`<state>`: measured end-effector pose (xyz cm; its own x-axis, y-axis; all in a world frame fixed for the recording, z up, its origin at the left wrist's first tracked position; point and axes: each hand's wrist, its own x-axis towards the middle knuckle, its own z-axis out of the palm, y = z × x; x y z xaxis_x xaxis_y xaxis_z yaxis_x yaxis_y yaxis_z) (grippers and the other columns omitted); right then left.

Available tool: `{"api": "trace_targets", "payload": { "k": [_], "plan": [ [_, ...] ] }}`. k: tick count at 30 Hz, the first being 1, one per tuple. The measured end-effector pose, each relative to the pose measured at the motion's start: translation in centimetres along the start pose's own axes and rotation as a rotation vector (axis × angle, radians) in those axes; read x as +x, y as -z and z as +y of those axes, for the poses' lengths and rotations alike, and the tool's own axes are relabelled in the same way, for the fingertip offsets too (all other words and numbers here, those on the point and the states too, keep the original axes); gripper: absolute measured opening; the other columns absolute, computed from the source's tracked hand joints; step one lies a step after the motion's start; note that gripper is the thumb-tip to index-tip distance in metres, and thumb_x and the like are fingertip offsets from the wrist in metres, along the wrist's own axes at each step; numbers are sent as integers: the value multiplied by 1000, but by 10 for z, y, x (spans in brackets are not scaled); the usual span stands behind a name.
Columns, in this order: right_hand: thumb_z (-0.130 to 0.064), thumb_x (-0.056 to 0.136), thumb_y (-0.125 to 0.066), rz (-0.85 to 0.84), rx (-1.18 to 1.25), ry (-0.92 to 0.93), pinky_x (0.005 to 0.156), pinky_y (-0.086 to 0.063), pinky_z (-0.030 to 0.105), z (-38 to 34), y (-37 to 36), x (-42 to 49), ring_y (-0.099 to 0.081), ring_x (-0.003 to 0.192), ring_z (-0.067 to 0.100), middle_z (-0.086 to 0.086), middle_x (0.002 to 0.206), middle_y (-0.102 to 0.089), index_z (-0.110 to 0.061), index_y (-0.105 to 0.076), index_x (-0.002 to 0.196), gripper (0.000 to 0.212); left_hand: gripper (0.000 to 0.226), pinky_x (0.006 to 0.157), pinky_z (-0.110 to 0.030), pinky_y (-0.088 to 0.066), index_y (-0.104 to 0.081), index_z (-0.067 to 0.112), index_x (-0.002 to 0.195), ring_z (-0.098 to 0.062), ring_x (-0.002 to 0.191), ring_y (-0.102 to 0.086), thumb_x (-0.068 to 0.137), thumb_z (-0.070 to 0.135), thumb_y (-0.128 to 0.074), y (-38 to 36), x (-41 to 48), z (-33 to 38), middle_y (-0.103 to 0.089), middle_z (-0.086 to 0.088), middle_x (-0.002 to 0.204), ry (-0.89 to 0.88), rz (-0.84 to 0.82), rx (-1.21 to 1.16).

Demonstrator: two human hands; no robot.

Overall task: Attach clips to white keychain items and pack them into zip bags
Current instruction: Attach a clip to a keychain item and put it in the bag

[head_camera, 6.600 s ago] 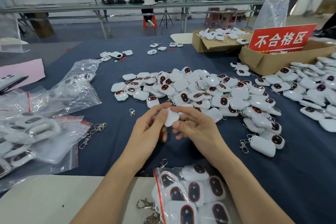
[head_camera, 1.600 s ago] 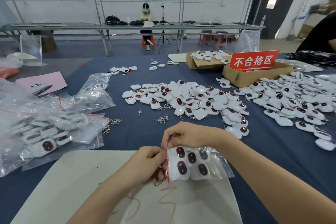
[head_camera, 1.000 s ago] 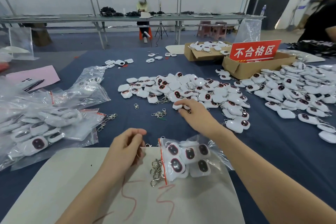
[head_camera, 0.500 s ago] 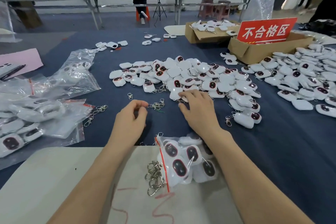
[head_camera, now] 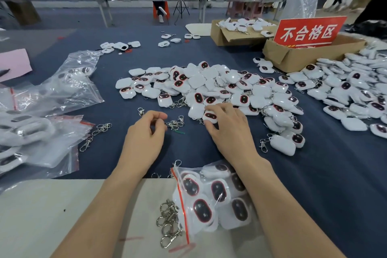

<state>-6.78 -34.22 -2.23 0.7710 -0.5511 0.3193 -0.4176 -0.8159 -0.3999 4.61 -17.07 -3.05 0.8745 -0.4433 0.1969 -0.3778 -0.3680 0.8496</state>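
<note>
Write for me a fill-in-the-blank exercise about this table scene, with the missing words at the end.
1. The right hand pinches a white plastic keychain item whose dark oval window faces ____.
2. The clear plastic zip bag with a red strip lies partly beneath the person's ____ forearm.
3. The brown cardboard box holds a red sign with ____ characters.
Missing words: up; right; white.
</note>
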Motion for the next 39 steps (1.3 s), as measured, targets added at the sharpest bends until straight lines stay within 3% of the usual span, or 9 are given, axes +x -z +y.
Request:
{"api": "trace_targets", "payload": {
  "k": [5,12,17,21,25,29,32,36,39],
  "plan": [
    [-32,107,-44,82,-2,36,109,-35,40,-3,6,0,-58,112,25,1,124,-65,-21,-61,132,32,22,68,-27,-48,-62,43,97,-5,64,-62,101,26,-48,0,2,-3,-68,26,86,9,-8,4],
    [-33,108,-40,106,115,51,103,-42,40,-5,15,2,-62,112,21,-3,123,-70,-20,-64,130,35,21,69,-27,-47,-62,44,98,-2,66,-63,101,28,-49,-1,1,-5,-69,26,86,2,-9,-1],
    [-35,105,-48,-1,582,38,84,-44,10,-10,16,4,-60,92,-8,-26,96,-69,-26,-70,120,28,13,63,-18,-50,-63,46,100,-9,64,-63,102,39,-53,-1,-6,7,-70,17,87,-89,-60,-124],
    [-22,104,-52,-122,865,65,80,-54,21,-20,14,9,-65,86,1,-18,91,-72,-33,-71,102,23,14,61,-21,-52,-67,36,107,-5,72,-67,103,36,-55,-7,-15,25,-72,12,87,-156,-227,-278],
    [-10,105,-50,-199,1228,5,82,-57,23,-22,12,7,-71,96,11,-4,96,-74,-22,-73,107,27,12,63,-23,-56,-66,26,108,-7,81,-66,98,31,-64,-12,-16,32,-71,11,94,-63,-256,-504],
    [-18,105,-50,-402,1421,-149,105,-51,44,-23,1,5,-66,118,25,8,123,-72,-20,-61,135,32,41,75,-24,-56,-56,44,119,-4,87,-65,86,35,-79,-15,-17,26,-65,13,99,-80,-222,-409],
    [-20,102,-53,-554,1441,-47,101,-53,40,-27,0,1,-67,118,26,11,122,-71,-26,-60,136,35,47,74,-11,-47,-49,55,118,-2,86,-59,84,40,-78,-16,-17,24,-60,8,105,-118,-120,-254],
    [-11,104,-51,-494,1433,-56,99,-55,41,-29,-1,-3,-68,115,30,13,118,-72,-17,-58,134,32,40,77,-11,-48,-54,48,118,-1,94,-63,89,33,-76,-15,-16,24,-64,7,111,-113,-137,-278],
    [-9,102,-54,-394,1470,-149,92,-58,39,-26,-2,-3,-69,113,29,16,117,-72,-10,-63,119,20,28,76,-22,-54,-63,41,116,-10,91,-67,97,20,-67,-13,-16,26,-70,5,104,-136,-153,-371]
  ]
}}
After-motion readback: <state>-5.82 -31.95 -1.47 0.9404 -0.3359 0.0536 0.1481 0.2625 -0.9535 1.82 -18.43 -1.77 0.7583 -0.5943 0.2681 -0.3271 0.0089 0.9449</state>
